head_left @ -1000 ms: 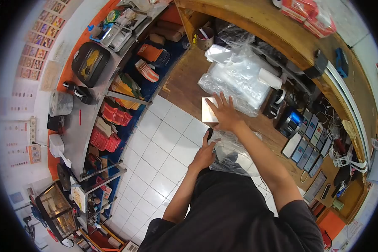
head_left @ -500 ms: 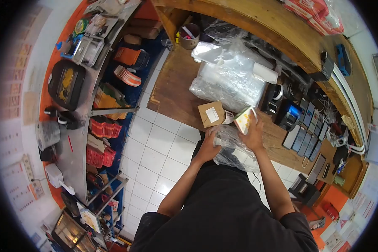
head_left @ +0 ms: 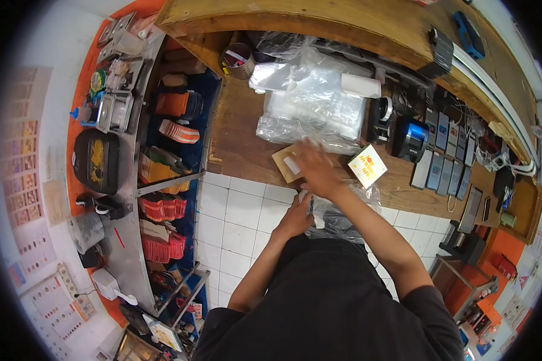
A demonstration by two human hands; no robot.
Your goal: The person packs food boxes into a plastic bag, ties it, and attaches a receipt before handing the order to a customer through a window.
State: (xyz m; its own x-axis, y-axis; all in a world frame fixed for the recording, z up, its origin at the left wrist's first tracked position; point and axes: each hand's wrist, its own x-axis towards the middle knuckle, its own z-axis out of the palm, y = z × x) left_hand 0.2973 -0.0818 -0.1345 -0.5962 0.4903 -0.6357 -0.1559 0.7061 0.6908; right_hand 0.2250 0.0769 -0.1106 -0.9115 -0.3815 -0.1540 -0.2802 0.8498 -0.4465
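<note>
A small brown cardboard box (head_left: 283, 166) with a white label sits at the table's front edge. My right hand (head_left: 317, 169) lies over its right side, fingers curled at the far edge; they are a little blurred. To the right, a white box with yellow and red print (head_left: 369, 166) rests on the table. Below them, a clear plastic bag (head_left: 341, 218) hangs in front of my body. My left hand (head_left: 295, 216) is closed at the left side of this bag, its fingertips near the cardboard box.
Stacked clear plastic bags (head_left: 316, 108) cover the back of the wooden table (head_left: 235, 129). On the right are a small printer (head_left: 411, 141) and several phones (head_left: 438, 171). A wooden shelf (head_left: 319, 15) overhangs the back. A metal rack (head_left: 117, 210) stands left across the tiled floor.
My right hand has let go of the printed box, which now rests on the table, and moved left onto the cardboard box. My left hand stays by the bag.
</note>
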